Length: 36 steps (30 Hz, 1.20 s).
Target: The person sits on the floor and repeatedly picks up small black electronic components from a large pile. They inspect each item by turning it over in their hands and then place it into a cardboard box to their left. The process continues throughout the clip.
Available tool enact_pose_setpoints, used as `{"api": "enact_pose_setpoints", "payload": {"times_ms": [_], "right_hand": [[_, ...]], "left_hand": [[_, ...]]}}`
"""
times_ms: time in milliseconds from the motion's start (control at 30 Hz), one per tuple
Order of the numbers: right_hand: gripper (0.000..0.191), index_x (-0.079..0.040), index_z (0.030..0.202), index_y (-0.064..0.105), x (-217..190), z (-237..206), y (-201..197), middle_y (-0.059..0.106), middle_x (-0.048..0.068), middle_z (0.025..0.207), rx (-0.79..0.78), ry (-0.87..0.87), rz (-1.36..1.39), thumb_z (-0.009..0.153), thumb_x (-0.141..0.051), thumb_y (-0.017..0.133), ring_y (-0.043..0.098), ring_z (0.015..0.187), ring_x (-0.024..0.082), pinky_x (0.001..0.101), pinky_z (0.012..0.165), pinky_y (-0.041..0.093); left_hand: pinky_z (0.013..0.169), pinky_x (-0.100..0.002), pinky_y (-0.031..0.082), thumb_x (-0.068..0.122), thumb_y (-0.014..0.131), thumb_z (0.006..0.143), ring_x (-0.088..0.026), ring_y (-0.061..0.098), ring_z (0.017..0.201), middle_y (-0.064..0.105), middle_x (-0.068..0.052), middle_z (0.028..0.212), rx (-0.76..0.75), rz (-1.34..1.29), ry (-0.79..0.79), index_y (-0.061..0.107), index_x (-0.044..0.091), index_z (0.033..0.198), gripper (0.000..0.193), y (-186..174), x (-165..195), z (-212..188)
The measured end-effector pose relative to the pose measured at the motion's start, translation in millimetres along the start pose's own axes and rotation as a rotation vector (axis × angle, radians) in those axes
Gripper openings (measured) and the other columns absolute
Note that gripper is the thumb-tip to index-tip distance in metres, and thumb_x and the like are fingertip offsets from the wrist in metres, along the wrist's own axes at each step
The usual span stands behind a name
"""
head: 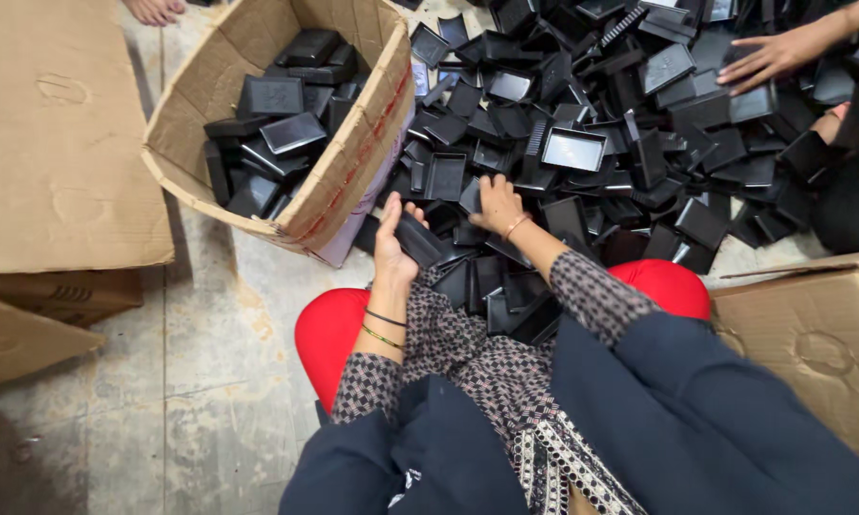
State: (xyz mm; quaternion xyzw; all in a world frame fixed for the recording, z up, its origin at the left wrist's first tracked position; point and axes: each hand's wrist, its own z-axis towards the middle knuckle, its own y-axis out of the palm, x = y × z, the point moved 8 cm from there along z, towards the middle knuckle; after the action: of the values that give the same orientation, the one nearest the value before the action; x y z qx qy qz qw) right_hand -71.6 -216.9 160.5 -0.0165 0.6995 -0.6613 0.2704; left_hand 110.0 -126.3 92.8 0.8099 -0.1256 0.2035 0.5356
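The left hand (391, 243) clasps a shallow black plastic tray (420, 238); the right hand (496, 202) grips another in the pile (620, 124). The cardboard box (353, 162) beside is partly filled; many remain.

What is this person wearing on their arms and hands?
Both hands are bare, no gloves. The left hand has two thin bangles at the wrist, one dark and one gold. The right hand has one thin bangle. The sleeves are dark with a small pale pattern.

Worn, stained concrete floor (210, 381) under even light; flattened cardboard sheets (58, 133) at left, a red stool (329, 329) below.
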Motion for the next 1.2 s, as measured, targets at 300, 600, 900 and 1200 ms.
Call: {"api": "enact_pose_setpoints", "payload": {"times_ms": [300,600,900,1200], "right_hand": [[0.053,-0.007,0.127,0.069,-5.5,-77.7,-30.5,0.071,0.018,0.119,0.173,-0.103,0.54,0.082,-0.031,0.084,0.069,0.108,0.031,0.0403,0.091,0.056],[0.048,0.0,0.129,0.071,-35.7,-137.8,-52.4,0.071,0.021,0.13,0.165,-0.148,0.763,0.087,-0.021,0.082,0.069,0.122,0.028,0.0361,0.105,0.052],[0.08,0.003,0.149,0.04,-64.9,-173.9,-69.0,0.053,0.029,0.145,0.172,-0.507,0.378,0.081,-0.016,0.078,0.056,0.131,0.046,0.0465,0.109,0.048],[0.075,0.005,0.147,0.044,-77.0,-164.6,-66.9,0.049,0.029,0.148,0.008,-0.507,0.588,0.08,-0.01,0.075,0.053,0.134,0.045,0.0442,0.11,0.046]], "left_hand": [[0.087,-0.038,0.056,0.075,0.042,0.093,-0.022,0.069,0.096,0.073,-0.011,0.108,0.131,0.038,-0.141,0.058,0.002,0.135,0.086,-20.7,-22.5,-56.3],[0.084,-0.031,0.055,0.069,0.037,0.099,-0.017,0.067,0.092,0.071,-0.008,0.106,0.051,0.176,-0.012,0.056,0.007,0.136,0.075,48.2,-68.3,-38.5],[0.074,-0.033,0.058,0.073,0.046,0.094,-0.019,0.067,0.079,0.066,-0.006,0.088,0.111,0.036,-0.184,0.063,0.007,0.111,0.07,49.1,-82.6,-53.0],[0.071,-0.031,0.056,0.07,0.05,0.097,-0.02,0.065,0.075,0.064,-0.008,0.081,0.21,0.027,0.052,0.058,0.005,0.094,0.065,22.9,-68.9,-42.1]]}}
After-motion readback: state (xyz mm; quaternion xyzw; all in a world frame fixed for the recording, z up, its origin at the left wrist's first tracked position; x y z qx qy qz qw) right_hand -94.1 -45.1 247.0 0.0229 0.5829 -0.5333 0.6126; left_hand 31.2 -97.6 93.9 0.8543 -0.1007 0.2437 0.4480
